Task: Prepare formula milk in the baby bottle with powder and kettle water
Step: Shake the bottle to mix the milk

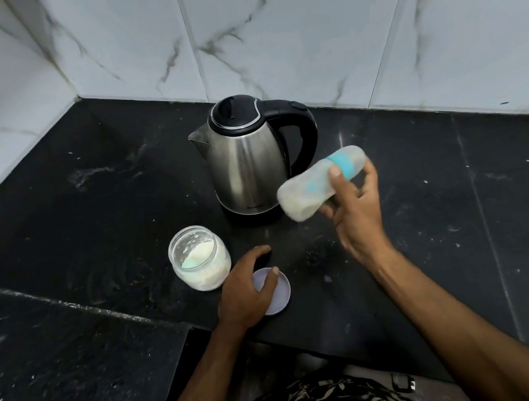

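Above the black stone counter (428, 195), just in front of the steel electric kettle with the black handle (249, 154), the right hand (354, 207) grips the cloudy plastic baby bottle with the teal band (319, 184), tilted almost on its side and blurred, seemingly mid-shake. The left hand (249, 286) rests with curled fingers on the round lilac lid (276, 297), beside the open glass jar of pale powder (199, 257). To mix well, I would judge the grip should stay firm around the middle, the cap checked tight, and the shaking kept away from the kettle.
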Action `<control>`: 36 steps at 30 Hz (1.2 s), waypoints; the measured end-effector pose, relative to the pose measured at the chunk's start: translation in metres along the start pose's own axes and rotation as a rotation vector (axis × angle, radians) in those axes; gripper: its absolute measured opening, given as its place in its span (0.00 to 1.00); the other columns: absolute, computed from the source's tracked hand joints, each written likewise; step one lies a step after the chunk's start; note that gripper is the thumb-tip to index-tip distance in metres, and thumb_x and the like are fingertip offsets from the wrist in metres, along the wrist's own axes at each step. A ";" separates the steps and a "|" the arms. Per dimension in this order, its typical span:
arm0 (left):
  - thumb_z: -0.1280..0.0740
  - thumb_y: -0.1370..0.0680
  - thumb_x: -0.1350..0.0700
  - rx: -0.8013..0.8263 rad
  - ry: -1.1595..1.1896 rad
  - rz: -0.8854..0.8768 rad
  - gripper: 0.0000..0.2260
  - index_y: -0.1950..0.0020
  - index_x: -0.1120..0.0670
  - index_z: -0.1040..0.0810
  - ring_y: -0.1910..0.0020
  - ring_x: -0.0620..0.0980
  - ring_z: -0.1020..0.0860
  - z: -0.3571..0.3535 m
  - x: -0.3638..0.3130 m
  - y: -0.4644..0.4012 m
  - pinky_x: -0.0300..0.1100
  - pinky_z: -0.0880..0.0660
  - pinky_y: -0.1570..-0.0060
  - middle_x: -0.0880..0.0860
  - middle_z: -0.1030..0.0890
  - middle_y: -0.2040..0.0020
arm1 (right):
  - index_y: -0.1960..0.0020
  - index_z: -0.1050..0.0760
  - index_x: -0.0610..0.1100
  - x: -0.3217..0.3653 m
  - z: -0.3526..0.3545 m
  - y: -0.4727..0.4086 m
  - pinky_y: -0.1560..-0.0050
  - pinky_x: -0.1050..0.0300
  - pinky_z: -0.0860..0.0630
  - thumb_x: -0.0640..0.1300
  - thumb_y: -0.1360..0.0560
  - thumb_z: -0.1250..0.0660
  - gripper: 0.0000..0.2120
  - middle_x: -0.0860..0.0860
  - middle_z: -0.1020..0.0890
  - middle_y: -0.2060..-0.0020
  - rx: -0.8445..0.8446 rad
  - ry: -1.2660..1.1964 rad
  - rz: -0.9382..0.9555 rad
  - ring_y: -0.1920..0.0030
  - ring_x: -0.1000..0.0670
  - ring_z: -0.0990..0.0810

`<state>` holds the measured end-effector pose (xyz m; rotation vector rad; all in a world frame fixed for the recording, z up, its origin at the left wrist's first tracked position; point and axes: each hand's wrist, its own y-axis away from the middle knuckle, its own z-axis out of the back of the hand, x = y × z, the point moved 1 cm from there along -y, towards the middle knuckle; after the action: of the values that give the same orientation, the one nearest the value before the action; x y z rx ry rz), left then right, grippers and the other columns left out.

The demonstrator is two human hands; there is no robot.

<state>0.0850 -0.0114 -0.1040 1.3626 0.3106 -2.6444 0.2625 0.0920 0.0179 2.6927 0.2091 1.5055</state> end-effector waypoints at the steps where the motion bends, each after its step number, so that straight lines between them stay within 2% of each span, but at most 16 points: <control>1: 0.34 0.24 0.44 -0.008 -0.001 0.004 0.21 0.34 0.51 0.23 0.39 0.38 0.24 0.000 0.001 0.000 0.33 0.30 0.38 0.42 0.21 0.36 | 0.27 0.39 0.48 -0.003 -0.002 0.008 0.55 0.49 0.16 0.39 0.25 0.32 0.29 0.52 0.15 0.52 0.063 0.061 -0.028 0.49 0.48 0.16; 4: 0.30 0.25 0.48 -0.006 0.064 0.042 0.23 0.32 0.53 0.24 0.41 0.40 0.23 -0.001 0.000 0.001 0.32 0.30 0.41 0.43 0.22 0.38 | 0.27 0.39 0.50 -0.018 -0.005 0.031 0.53 0.49 0.17 0.40 0.31 0.28 0.36 0.44 0.19 0.43 0.334 0.313 -0.089 0.46 0.45 0.16; 5: 0.30 0.25 0.48 -0.003 0.069 0.039 0.23 0.32 0.53 0.24 0.40 0.40 0.23 0.000 0.000 0.001 0.34 0.29 0.40 0.44 0.22 0.38 | 0.27 0.39 0.49 -0.020 -0.003 0.031 0.53 0.49 0.17 0.39 0.31 0.27 0.36 0.43 0.19 0.43 0.349 0.342 -0.082 0.46 0.45 0.16; 9: 0.34 0.23 0.46 0.002 0.003 0.003 0.20 0.33 0.51 0.24 0.38 0.39 0.24 0.001 0.000 0.000 0.37 0.28 0.37 0.44 0.20 0.36 | 0.26 0.39 0.47 -0.006 0.001 0.002 0.53 0.45 0.17 0.41 0.27 0.30 0.32 0.47 0.17 0.47 0.038 0.075 -0.010 0.44 0.44 0.18; 11: 0.34 0.23 0.46 0.002 0.004 0.004 0.20 0.33 0.50 0.24 0.37 0.38 0.24 0.001 -0.002 0.000 0.38 0.28 0.36 0.43 0.20 0.36 | 0.26 0.40 0.46 -0.004 0.004 -0.007 0.53 0.47 0.17 0.40 0.24 0.32 0.30 0.53 0.15 0.52 -0.029 -0.028 -0.006 0.46 0.46 0.17; 13: 0.34 0.24 0.45 -0.010 -0.002 0.004 0.21 0.33 0.51 0.23 0.39 0.38 0.24 0.000 -0.001 0.000 0.39 0.28 0.37 0.45 0.20 0.36 | 0.27 0.39 0.48 -0.010 0.001 0.003 0.54 0.47 0.17 0.41 0.26 0.31 0.31 0.51 0.15 0.51 0.070 0.041 -0.036 0.48 0.47 0.17; 16: 0.34 0.26 0.40 -0.006 0.060 0.036 0.25 0.32 0.50 0.25 0.40 0.42 0.23 0.000 -0.001 0.002 0.39 0.27 0.40 0.47 0.20 0.38 | 0.28 0.38 0.50 -0.025 0.000 0.024 0.53 0.49 0.17 0.40 0.31 0.25 0.36 0.45 0.19 0.43 0.339 0.302 -0.100 0.46 0.46 0.16; 17: 0.33 0.26 0.40 0.000 0.070 0.036 0.25 0.32 0.49 0.25 0.40 0.43 0.22 0.000 -0.001 0.002 0.39 0.26 0.40 0.47 0.20 0.38 | 0.28 0.38 0.50 -0.028 0.001 0.023 0.53 0.50 0.18 0.40 0.31 0.23 0.38 0.45 0.19 0.43 0.361 0.332 -0.099 0.46 0.46 0.17; 20: 0.35 0.24 0.42 -0.007 0.006 -0.004 0.23 0.33 0.52 0.24 0.38 0.43 0.22 0.000 -0.001 0.001 0.41 0.27 0.37 0.47 0.20 0.37 | 0.28 0.37 0.50 -0.015 0.002 0.007 0.53 0.46 0.17 0.45 0.32 0.22 0.37 0.46 0.17 0.46 0.158 0.165 -0.047 0.45 0.42 0.17; 23: 0.34 0.23 0.45 -0.013 -0.001 -0.012 0.21 0.33 0.52 0.23 0.37 0.40 0.24 0.000 -0.002 0.000 0.39 0.28 0.36 0.44 0.20 0.36 | 0.26 0.41 0.46 -0.009 0.005 -0.006 0.53 0.47 0.17 0.44 0.27 0.28 0.34 0.53 0.15 0.52 0.005 -0.010 -0.013 0.47 0.47 0.17; 25: 0.34 0.24 0.45 -0.023 -0.002 -0.017 0.20 0.35 0.50 0.23 0.40 0.40 0.23 0.001 -0.003 0.000 0.34 0.29 0.40 0.41 0.21 0.39 | 0.27 0.39 0.49 -0.016 0.004 0.004 0.54 0.48 0.17 0.45 0.29 0.25 0.36 0.47 0.16 0.46 0.114 0.099 -0.035 0.46 0.45 0.17; 28: 0.31 0.26 0.46 0.004 0.079 -0.022 0.18 0.37 0.38 0.27 0.44 0.35 0.22 0.003 -0.007 0.002 0.27 0.30 0.45 0.32 0.23 0.43 | 0.29 0.36 0.54 -0.029 0.008 0.019 0.52 0.48 0.18 0.47 0.37 0.20 0.41 0.41 0.21 0.40 0.390 0.357 -0.101 0.44 0.43 0.17; 29: 0.31 0.25 0.47 0.006 0.085 -0.013 0.18 0.37 0.37 0.27 0.43 0.35 0.22 0.004 -0.007 0.001 0.28 0.30 0.44 0.32 0.22 0.42 | 0.30 0.35 0.54 -0.028 0.010 0.017 0.52 0.48 0.17 0.48 0.38 0.20 0.41 0.42 0.20 0.41 0.385 0.365 -0.101 0.44 0.43 0.17; 31: 0.33 0.25 0.46 -0.007 0.038 -0.003 0.18 0.35 0.44 0.24 0.40 0.39 0.22 0.002 -0.005 0.001 0.33 0.29 0.40 0.38 0.21 0.39 | 0.30 0.35 0.53 -0.018 0.011 0.006 0.55 0.48 0.17 0.49 0.39 0.19 0.42 0.46 0.16 0.46 0.221 0.231 -0.073 0.47 0.45 0.16; 34: 0.34 0.23 0.46 -0.008 0.012 0.004 0.20 0.33 0.50 0.24 0.36 0.40 0.24 0.000 -0.002 0.001 0.41 0.28 0.35 0.43 0.20 0.36 | 0.26 0.40 0.48 -0.007 0.015 -0.010 0.58 0.50 0.17 0.45 0.30 0.26 0.38 0.53 0.14 0.54 -0.038 0.007 -0.018 0.50 0.49 0.15; 36: 0.34 0.24 0.46 -0.007 0.000 0.013 0.20 0.33 0.51 0.23 0.37 0.41 0.23 0.000 -0.002 0.001 0.41 0.28 0.36 0.44 0.20 0.36 | 0.26 0.40 0.47 -0.013 0.010 -0.003 0.56 0.50 0.17 0.43 0.27 0.28 0.34 0.52 0.14 0.53 -0.017 0.013 -0.034 0.50 0.49 0.16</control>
<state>0.0857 -0.0119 -0.1026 1.3578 0.3102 -2.6303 0.2635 0.0930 0.0015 2.6530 0.2409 1.5090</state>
